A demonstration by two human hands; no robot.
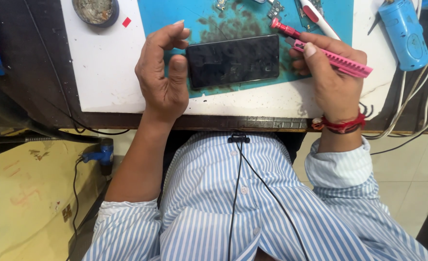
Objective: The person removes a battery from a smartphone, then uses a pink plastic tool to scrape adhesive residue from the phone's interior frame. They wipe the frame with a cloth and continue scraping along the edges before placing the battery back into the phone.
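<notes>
Black glass is what we steady first: a smartphone [233, 60] lies flat, screen up, on a stained blue work mat [165, 19] that covers the middle of our white bench top [105, 67]. Our left hand [163, 72] sits at the phone's left short end, fingers curled in a half-closed hook above the mat, the thumb pressed against the phone's edge; it grips nothing. Our right hand [332, 77] is closed around a pink, ribbed precision screwdriver [337, 59], whose red collar and tip point up and left, just past the phone's upper right corner; we cannot tell whether the tip touches the mat. A red thread band [342, 125] circles that wrist. Near the bench's far left corner stands a round, dark tin [96, 10] with greyish contents, and just to its right a small red square sticker [127, 21] lies on the white surface. At the mat's far edge we see small circuit parts [274, 7] and a white-and-red tool [318, 17]. To the right a blue cylindrical device [406, 31] lies among white cables [426, 92]. Below the bench our striped blue-and-white shirt [214, 208] fills the view, a thin black cord [238, 193] running down it.
</notes>
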